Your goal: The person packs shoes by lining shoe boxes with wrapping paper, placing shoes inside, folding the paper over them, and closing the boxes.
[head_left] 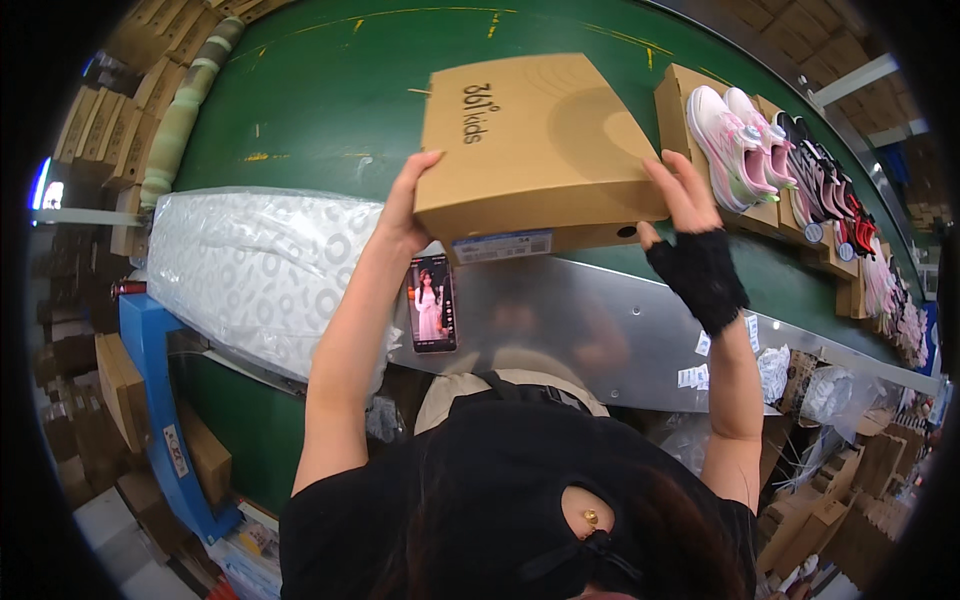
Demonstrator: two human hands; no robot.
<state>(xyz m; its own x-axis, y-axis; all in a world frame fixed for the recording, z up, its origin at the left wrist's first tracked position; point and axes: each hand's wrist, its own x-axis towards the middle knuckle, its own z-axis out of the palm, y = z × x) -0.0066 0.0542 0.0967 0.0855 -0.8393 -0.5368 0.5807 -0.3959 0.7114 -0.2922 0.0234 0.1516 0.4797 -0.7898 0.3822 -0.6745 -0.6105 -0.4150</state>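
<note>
Both arms reach up from the bottom and lean in toward the middle. The left hand (407,205) and the right hand (690,215) have their grip clamped on one brown box (540,140), one hand at each side. The right hand wears one black glove (700,280) with its finger ends bare. The box is tipped, over the green worktop (320,110), near the person. I count one phone (432,305) under the box's left end, and one big plastic-wrapped bundle (270,265) by the left arm. Two white and pink shoes (735,145) sit on the right. More shoes (840,195) are behind them, but they overlap too much to count. Most of the left fingers are hidden, and so is the box's bottom. The far right things are small and bendy-looking.
</note>
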